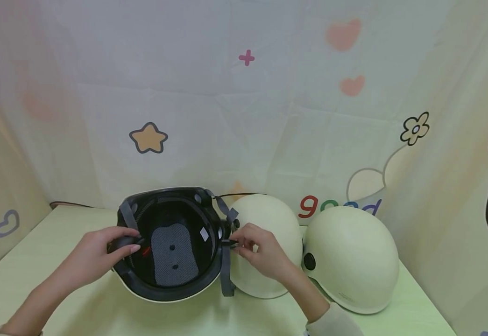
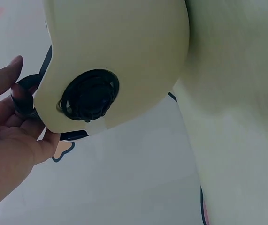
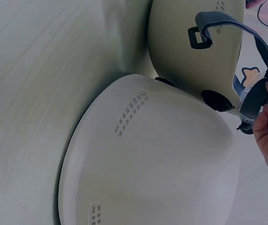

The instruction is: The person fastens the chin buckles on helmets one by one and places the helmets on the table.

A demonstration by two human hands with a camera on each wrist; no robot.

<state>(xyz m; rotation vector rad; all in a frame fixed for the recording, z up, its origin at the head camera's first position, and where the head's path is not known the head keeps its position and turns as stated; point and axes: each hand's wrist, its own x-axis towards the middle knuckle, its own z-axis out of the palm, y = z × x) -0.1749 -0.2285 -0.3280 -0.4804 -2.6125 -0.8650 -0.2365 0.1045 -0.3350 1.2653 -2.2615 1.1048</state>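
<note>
An open-face helmet (image 1: 166, 294) lies upside down on the table, its black lining and grey mesh pad (image 1: 174, 275) facing up. At its left rim my left hand (image 1: 92, 254) pinches a curved black pad (image 1: 123, 242). The left wrist view shows this black pad (image 2: 23, 101) beside the cream shell (image 2: 129, 42) and its round black knob (image 2: 90, 95). At the right rim my right hand (image 1: 265, 249) pinches the grey chin strap (image 1: 226, 273). In the right wrist view the strap (image 3: 256, 96) runs up to a black buckle (image 3: 200, 38) hanging over the shell.
A second cream helmet (image 1: 269, 214) sits dome up against the right side of the first. Farther right stands a third helmet (image 1: 357, 256), also dome up, with a black side knob (image 1: 309, 261). Behind the table (image 1: 88, 317) hangs a printed curtain (image 1: 210, 126).
</note>
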